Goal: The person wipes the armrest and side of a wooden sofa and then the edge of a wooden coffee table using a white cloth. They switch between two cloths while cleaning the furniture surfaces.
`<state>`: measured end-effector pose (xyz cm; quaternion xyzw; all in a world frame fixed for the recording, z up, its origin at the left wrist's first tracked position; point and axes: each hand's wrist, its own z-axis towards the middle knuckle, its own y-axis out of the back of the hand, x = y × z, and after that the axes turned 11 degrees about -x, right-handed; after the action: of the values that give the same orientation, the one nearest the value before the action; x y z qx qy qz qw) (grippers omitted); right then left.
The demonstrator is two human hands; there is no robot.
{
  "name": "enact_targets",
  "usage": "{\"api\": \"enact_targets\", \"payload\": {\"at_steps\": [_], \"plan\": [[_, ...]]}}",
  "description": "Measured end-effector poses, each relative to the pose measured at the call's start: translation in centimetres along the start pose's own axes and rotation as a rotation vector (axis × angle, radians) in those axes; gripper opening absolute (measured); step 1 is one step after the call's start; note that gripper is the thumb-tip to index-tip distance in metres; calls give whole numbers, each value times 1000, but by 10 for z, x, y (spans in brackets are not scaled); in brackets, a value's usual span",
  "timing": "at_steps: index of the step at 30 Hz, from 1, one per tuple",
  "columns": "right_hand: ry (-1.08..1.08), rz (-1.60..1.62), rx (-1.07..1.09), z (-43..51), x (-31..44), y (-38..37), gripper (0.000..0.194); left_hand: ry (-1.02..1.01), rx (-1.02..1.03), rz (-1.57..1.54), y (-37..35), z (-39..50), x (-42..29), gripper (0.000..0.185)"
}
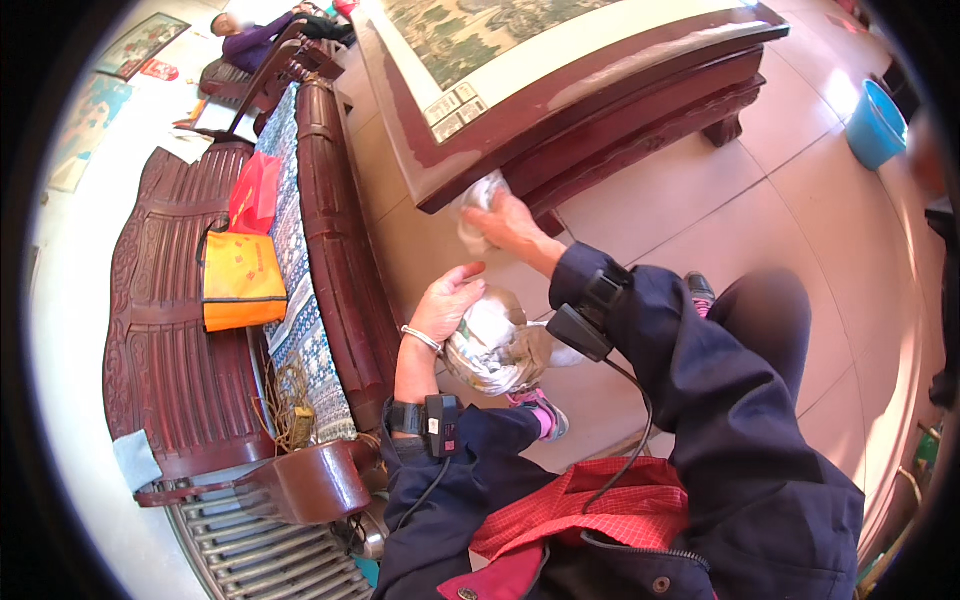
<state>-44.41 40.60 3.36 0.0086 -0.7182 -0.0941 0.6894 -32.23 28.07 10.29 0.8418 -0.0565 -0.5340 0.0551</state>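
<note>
My left hand (446, 304), with a bangle at the wrist, holds an opened plastic bag (491, 356) by its side. Crumpled white and brown paper-like scraps show in the bag's mouth; the rest of its contents is hidden. Farther forward, my right hand (510, 223) grips a crumpled whitish wad (484, 191), tissue or thin plastic. That wad is by the near corner of a dark red wooden table (540, 124); whether it touches the wood I cannot tell.
A wooden bench (191, 300) with a patterned seat cover (300, 330) stands left, bearing an orange bag (244, 281) and a red bag (255, 191). A person (255, 45) sits at the far left. A blue bucket (876, 127) stands on the tiled floor (720, 225).
</note>
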Motion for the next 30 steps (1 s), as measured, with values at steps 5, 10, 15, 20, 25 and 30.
{"api": "enact_targets", "payload": {"at_steps": [5,10,15,20,25,30], "plan": [[-135,333,-10,35,-9,52,29,-18,-3,4,-5,-2,-2,35],[-272,337,-144,88,-7,151,21,-4,13,19,-7,-1,-3,34],[-233,346,-403,125,-20,228,38,-25,5,-2,-7,-2,1,34],[-42,-435,-711,155,-44,207,70,-8,-7,-2,-1,-5,3,34],[257,-600,-648,83,-53,98,73,-14,-10,-29,2,-8,4,38],[397,-415,-148,12,-20,49,57,-31,-2,-5,-1,-7,4,38]]}}
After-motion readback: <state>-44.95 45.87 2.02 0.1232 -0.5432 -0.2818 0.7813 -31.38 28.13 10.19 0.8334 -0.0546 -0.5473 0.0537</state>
